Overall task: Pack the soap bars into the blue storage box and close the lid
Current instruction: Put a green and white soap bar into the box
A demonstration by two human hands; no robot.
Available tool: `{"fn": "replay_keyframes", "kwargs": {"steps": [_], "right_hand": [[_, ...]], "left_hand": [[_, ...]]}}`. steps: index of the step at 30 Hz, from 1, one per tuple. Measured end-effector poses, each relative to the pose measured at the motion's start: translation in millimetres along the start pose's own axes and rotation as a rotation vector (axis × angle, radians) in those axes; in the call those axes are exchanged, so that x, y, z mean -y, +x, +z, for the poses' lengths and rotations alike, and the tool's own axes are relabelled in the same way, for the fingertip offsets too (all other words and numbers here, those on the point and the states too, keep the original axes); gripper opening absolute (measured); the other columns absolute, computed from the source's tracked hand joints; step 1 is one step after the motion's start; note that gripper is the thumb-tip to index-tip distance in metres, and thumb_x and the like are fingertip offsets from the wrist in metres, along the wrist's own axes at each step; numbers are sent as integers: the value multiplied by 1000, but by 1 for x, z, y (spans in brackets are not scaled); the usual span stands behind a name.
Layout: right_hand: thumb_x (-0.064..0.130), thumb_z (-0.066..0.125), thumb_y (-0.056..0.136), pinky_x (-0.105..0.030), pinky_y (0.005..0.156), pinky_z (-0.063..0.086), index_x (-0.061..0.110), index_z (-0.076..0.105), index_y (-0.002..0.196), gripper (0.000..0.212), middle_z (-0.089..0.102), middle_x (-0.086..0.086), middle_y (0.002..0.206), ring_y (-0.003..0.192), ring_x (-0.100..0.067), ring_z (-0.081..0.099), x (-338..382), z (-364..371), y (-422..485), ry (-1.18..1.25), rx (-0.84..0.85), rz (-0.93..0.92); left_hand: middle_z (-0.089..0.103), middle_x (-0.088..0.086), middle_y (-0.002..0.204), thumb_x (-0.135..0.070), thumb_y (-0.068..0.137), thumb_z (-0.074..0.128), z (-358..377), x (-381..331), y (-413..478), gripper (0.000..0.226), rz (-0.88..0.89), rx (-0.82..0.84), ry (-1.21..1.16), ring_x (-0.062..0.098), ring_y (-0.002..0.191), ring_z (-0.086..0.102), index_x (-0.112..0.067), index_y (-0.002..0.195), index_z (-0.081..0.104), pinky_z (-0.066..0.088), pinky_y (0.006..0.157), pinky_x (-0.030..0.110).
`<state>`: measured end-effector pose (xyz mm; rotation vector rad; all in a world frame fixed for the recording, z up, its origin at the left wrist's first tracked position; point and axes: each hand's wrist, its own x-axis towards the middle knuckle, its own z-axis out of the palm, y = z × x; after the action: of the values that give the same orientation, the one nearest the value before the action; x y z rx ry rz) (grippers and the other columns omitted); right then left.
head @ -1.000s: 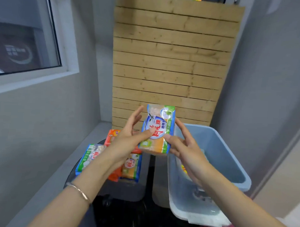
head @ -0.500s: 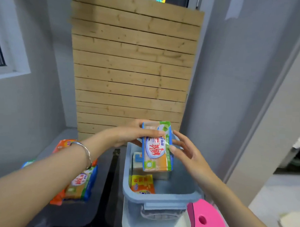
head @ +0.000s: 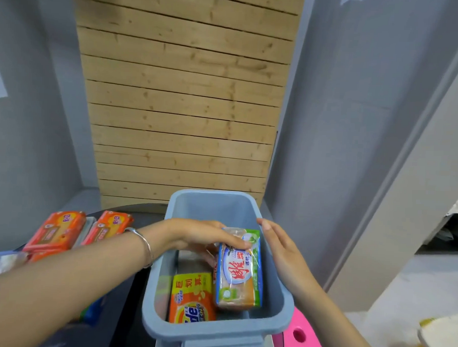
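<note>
Lowering soap bar [head: 238, 272] into blue box [head: 212, 331] | left hand [head: 197, 235] gripping | right hand [head: 279, 249] released

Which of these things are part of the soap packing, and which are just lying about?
Part of the job:
- blue storage box
- green-wrapped soap pack held by the left hand
- right hand, open beside it
- orange soap pack in the box
- orange soap packs waiting outside

Lying about:
- pink object
- wooden slat panel

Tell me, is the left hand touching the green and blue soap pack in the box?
Touching. The head view shows the left hand with fingers lying across the top of the green and blue soap pack.
</note>
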<state>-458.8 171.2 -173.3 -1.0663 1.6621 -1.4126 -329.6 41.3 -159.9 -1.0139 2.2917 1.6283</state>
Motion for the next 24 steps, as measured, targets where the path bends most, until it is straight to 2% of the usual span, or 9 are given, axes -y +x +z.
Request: {"fn": "replay_keyframes", "kwargs": {"steps": [1, 3, 8, 10, 13, 16, 18, 20, 24], "right_hand": [[31, 43, 97, 4, 56, 41, 26, 59, 113, 23, 61, 24, 93, 68, 24, 59, -1, -1, 1, 10, -7, 5], [30, 43, 98, 8, 59, 38, 26, 59, 112, 22, 61, 23, 97, 73, 25, 56, -1, -1, 2, 2, -17, -17], [30, 48, 96, 10, 67, 37, 23, 61, 120, 29, 62, 17, 110, 100, 4, 56, -8, -2, 6, -6, -46, -13], [31, 49, 95, 10, 66, 37, 26, 61, 119, 27, 62, 17, 110, 102, 3, 55, -8, -1, 5, -17, -44, -10], [32, 49, 95, 9, 61, 38, 29, 61, 117, 25, 61, 22, 106, 97, 13, 52, -9, -2, 4, 4, -27, -7], [35, 50, 94, 8, 60, 40, 30, 62, 119, 28, 63, 15, 115, 108, -4, 57, -9, -1, 4, 10, -35, 15], [35, 51, 94, 7, 62, 41, 29, 62, 120, 29, 63, 12, 119, 112, -6, 56, -7, 0, 4, 11, -42, 18], [34, 52, 94, 1, 72, 44, 28, 62, 120, 29, 63, 11, 120, 113, -6, 56, -6, 1, 3, 22, -45, 12], [33, 52, 94, -25, 98, 43, 28, 63, 119, 28, 65, 8, 122, 117, -10, 58, -7, -1, 1, 49, -46, 22]], "left_hand": [[71, 5, 110, -49, 79, 64, 4, 0, 3, 43, -23, 53, 18, 17, 100, 66, -18, 109, 63, 51, 94, 32], [69, 0, 107, -48, 82, 61, 8, 1, 4, 35, -52, 137, 125, 14, 98, 64, -21, 105, 61, 49, 96, 30], [65, -2, 120, -64, 78, 53, 7, 4, 6, 58, -204, 229, 478, 19, 109, 63, -24, 119, 53, 48, 99, 36], [64, 3, 125, -63, 81, 49, 10, 7, 8, 60, -256, 287, 484, 23, 112, 63, -22, 125, 53, 47, 101, 39], [63, 6, 126, -64, 85, 41, 16, 7, 9, 63, -313, 285, 595, 25, 112, 62, -20, 128, 53, 46, 102, 40], [64, 6, 125, -58, 87, 43, 17, 10, 12, 56, -297, 258, 594, 25, 111, 63, -21, 126, 54, 47, 100, 41], [65, 6, 123, -55, 87, 47, 16, 11, 12, 49, -264, 257, 560, 25, 109, 64, -22, 122, 56, 49, 99, 40], [68, 3, 118, -53, 87, 50, 15, 11, 11, 45, -222, 220, 547, 22, 105, 66, -22, 118, 60, 51, 95, 35], [70, -3, 112, -54, 83, 55, 13, 9, 5, 44, -144, 117, 519, 16, 103, 66, -26, 115, 67, 50, 97, 33]]}}
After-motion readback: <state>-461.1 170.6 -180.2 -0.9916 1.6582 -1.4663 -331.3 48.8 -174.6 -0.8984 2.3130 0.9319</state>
